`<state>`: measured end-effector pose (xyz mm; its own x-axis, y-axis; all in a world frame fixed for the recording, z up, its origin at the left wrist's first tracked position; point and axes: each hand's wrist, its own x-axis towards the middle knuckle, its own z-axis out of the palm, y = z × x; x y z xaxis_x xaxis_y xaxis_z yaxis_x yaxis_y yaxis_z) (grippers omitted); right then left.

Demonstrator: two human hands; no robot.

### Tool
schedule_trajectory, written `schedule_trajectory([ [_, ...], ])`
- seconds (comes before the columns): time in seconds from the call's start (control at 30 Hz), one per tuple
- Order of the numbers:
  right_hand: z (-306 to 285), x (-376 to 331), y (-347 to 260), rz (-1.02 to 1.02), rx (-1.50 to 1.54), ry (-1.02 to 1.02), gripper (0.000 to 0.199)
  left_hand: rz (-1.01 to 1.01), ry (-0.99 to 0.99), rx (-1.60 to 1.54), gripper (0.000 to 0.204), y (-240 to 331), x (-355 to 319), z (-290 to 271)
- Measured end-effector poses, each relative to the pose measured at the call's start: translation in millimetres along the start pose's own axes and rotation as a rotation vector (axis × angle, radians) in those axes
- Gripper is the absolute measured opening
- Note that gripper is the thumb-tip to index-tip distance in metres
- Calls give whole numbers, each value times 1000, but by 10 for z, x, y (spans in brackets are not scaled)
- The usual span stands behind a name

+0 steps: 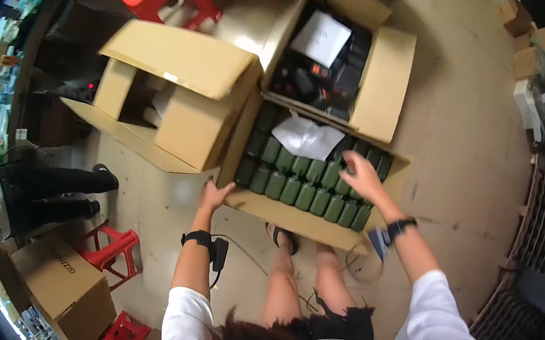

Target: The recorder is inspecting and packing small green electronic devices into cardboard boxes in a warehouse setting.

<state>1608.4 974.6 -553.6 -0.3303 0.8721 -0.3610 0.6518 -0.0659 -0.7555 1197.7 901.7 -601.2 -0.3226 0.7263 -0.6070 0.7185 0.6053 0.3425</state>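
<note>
"Right hand's (359,174) grip?"
"Curled over the green containers (305,196) in the open carton (293,226), whose near left corner is touched by the left hand (215,195); whether anything is grasped by either cannot be told (blurred)."
"Lettering (63,262)?"
"Borne by a brown box (58,285) left of the carton."

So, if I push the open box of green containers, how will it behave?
The box is probably heavy, being packed with rows of green containers. Its broad, low shape suggests it would slide before tipping. The thin cardboard flap nearest you would likely bend if pushed.
</note>
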Motion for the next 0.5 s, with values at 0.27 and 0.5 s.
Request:
schedule_trajectory([
  [0.27, 738, 869, 339, -5, -262, 233, 35, 51, 554, -124, 26, 358, -48, 829],
  [0.5, 1091, -411, 278, -209, -319, 157, 49, 105, 620, -95, 25, 322, -72, 887],
])
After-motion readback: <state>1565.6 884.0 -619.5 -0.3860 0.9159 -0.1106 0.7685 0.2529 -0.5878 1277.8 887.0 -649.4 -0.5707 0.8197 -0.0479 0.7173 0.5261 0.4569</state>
